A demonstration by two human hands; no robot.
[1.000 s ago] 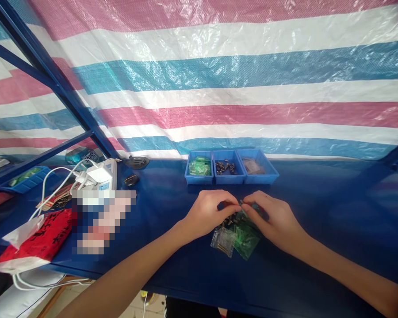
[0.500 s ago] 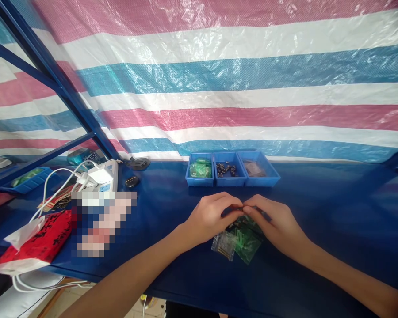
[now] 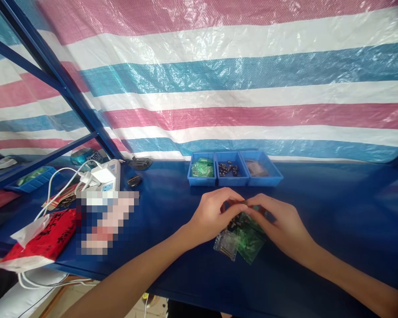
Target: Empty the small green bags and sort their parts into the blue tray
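Tarp backdrop (image 3: 219, 75): woven plastic sheet, glossy and crinkled, in wide pink, white and teal stripes, hanging behind the whole bench.
Bench top (image 3: 334, 212): flat, smooth dark-blue surface; a blue metal frame (image 3: 58, 75) rises at its left end.
Left clutter: a white power strip (image 3: 108, 174) with white cables, and a red printed packet (image 3: 44, 234) lying near the front edge.
Trays (image 3: 234, 168): three shallow blue plastic bins side by side against the tarp; the left one holds green parts, the middle one small dark pieces, the right one brownish pieces.
Left hand (image 3: 209, 216): forearm reaches in from the lower left, wrist low, fingers curled, thumb and forefinger pressed together on a small dark part (image 3: 239, 204).
Right hand (image 3: 280, 223): comes in from the lower right, palm down, fingertips meeting those of the left hand and pinching the same small piece, as far as the blur allows.
Bags: a green plastic bag (image 3: 250, 240) and a clear bag (image 3: 226, 244), both crinkly, lie on the bench just under the two hands.
Small dark part: held between both hands above the bags, in front of the trays; its shape is too small to tell.
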